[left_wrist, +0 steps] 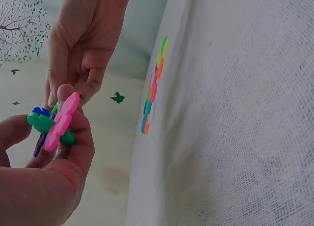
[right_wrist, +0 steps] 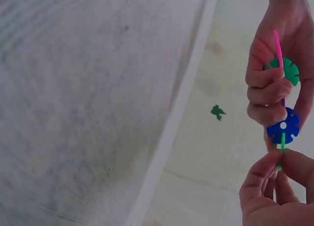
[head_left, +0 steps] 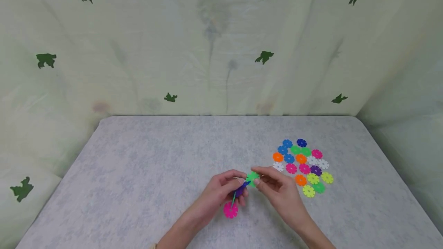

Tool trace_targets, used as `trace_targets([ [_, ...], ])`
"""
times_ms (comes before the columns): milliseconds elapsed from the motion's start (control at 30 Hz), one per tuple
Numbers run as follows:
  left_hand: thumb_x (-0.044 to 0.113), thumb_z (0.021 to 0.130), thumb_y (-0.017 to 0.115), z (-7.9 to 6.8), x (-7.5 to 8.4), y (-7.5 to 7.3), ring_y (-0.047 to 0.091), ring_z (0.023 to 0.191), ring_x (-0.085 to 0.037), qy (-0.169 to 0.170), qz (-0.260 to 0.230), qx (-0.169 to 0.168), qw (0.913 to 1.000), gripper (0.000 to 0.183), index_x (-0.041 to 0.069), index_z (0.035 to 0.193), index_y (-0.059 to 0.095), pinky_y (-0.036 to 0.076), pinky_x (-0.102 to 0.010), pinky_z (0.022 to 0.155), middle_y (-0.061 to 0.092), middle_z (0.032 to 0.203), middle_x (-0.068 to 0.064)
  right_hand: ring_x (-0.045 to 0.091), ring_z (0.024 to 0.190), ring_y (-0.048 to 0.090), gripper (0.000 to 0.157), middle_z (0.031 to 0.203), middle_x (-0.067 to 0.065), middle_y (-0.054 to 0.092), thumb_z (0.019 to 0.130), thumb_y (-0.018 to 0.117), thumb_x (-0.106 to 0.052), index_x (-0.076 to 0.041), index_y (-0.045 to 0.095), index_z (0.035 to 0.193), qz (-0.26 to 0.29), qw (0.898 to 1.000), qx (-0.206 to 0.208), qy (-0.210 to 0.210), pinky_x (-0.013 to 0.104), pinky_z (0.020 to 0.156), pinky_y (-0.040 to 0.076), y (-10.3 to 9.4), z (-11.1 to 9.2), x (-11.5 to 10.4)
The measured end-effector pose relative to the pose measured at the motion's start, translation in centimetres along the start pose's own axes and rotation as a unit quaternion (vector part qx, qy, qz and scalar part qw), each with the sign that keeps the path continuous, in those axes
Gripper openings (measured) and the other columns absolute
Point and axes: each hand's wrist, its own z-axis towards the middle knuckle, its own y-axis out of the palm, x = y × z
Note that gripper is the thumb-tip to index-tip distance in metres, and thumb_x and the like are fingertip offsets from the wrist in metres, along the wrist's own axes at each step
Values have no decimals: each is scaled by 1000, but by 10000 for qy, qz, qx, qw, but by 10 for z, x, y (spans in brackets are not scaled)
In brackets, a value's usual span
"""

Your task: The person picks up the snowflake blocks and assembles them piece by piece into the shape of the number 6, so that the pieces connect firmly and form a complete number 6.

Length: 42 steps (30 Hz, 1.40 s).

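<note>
My left hand grips a chain of joined notched plastic discs. In the head view a pink disc hangs at its lower end, with a green disc seen edge-on above it. The right wrist view shows the dark blue disc at the chain's other end and the green disc near the pink one. My right hand pinches a light green disc between thumb and fingers. This disc meets the edge of the blue one at a right angle; how deep its slot sits is hidden by the fingertips.
To the right on the grey cloth-covered table lies a loose group of flat discs, among them an orange disc, a yellow disc and a white disc. A pale curtain with leaf prints hangs behind the table.
</note>
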Motion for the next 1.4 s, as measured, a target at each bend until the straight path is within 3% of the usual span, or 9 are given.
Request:
trace_targets([
  [100, 28, 97, 63, 0, -2, 1, 63, 64, -16, -33, 69, -72, 9999, 31, 1, 112, 62, 50, -25, 62, 65, 82, -9, 25, 91, 63, 26, 108, 7, 66, 91, 72, -11, -11, 68, 116, 127, 9995, -59, 269, 30, 82, 55, 2, -1, -2],
  [233, 25, 95, 65, 0, -4, 4, 64, 60, -16, -94, 44, 7, 9999, 27, 1, 106, 60, 51, -26, 59, 68, 79, -9, 27, 92, 63, 27, 107, 10, 65, 90, 72, -10, -5, 65, 115, 243, 9985, -159, 472, 30, 83, 55, 4, -1, -4],
  [500, 29, 96, 65, 0, -3, 2, 64, 75, -18, -104, 478, 528, 9974, 26, 4, 100, 62, 47, -30, 73, 73, 82, -11, 26, 95, 64, 23, 109, 10, 66, 91, 72, -10, -8, 67, 114, 153, 9988, -191, 431, 30, 83, 55, 3, 1, -1],
  [600, 31, 97, 63, -1, -2, -3, 58, 68, -13, -4, 569, 565, 9968, 28, 4, 103, 61, 45, -27, 66, 73, 87, -13, 25, 96, 64, 22, 111, 12, 65, 91, 72, -10, -11, 68, 112, -44, 9988, -140, 474, 30, 82, 55, -1, 3, -2],
  [733, 30, 97, 63, 0, 1, -10, 51, 56, -10, 97, 433, 591, 9973, 29, 2, 106, 60, 45, -23, 51, 72, 90, -14, 23, 98, 64, 23, 114, 13, 64, 91, 72, -14, -16, 68, 114, -337, 9962, -107, 798, 29, 81, 55, -12, 8, -4],
  [833, 29, 96, 64, 1, 3, -14, 55, 57, -12, 155, 306, 665, 9972, 29, 2, 105, 60, 50, -26, 51, 70, 88, -14, 24, 99, 63, 24, 116, 13, 64, 92, 71, -17, -14, 67, 116, -531, 9943, -81, 916, 30, 81, 55, -24, 10, -5],
  [1033, 27, 96, 65, 1, 5, -19, 57, 59, -14, 166, 177, 798, 9965, 27, 2, 104, 60, 54, -31, 53, 68, 85, -12, 25, 99, 62, 25, 115, 14, 64, 95, 67, -14, -7, 65, 118, -1067, 9913, -104, 766, 30, 80, 56, -54, 12, 0],
  [1200, 26, 96, 65, 1, 5, -21, 57, 59, -14, 110, 27, 826, 9965, 25, 2, 100, 60, 54, -31, 53, 69, 85, -12, 26, 96, 64, 25, 113, 11, 66, 95, 66, -11, -5, 65, 119, -1714, 9828, -177, 664, 29, 76, 56, -81, 10, 10],
  [1400, 25, 95, 66, 0, 7, -22, 57, 59, -15, 98, -202, 750, 9969, 24, 3, 98, 59, 54, -32, 54, 69, 85, -11, 22, 92, 63, 23, 105, 4, 68, 93, 68, -13, -6, 67, 116, -2820, 9544, -427, 877, 26, 71, 55, -104, 15, 20],
])
